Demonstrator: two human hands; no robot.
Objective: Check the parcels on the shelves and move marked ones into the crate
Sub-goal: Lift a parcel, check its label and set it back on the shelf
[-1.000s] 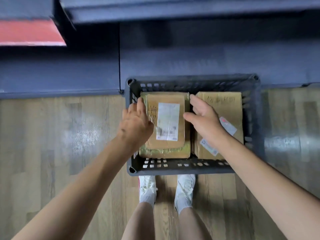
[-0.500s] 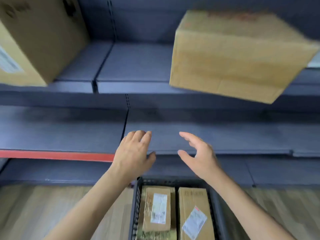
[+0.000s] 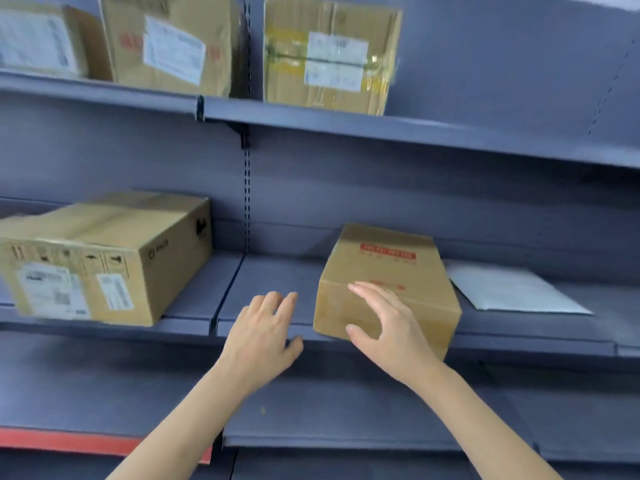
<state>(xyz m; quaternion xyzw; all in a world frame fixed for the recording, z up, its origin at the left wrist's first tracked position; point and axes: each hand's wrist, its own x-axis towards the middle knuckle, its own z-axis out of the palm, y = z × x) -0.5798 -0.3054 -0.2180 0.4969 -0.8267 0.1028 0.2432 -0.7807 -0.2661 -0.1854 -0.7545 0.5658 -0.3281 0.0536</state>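
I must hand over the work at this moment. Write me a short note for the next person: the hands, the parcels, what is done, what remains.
Left hand: open, holds nothing, in front of the middle shelf.
Right hand: open, at the small box, no grip yet; contact unclear.
Parcels: large box at the left on the middle shelf, white envelope at the right, three boxes on the top shelf.
Done: cannot tell, the crate is out of view.
Left: check the small box for a mark, then the other parcels; move marked ones to the crate.
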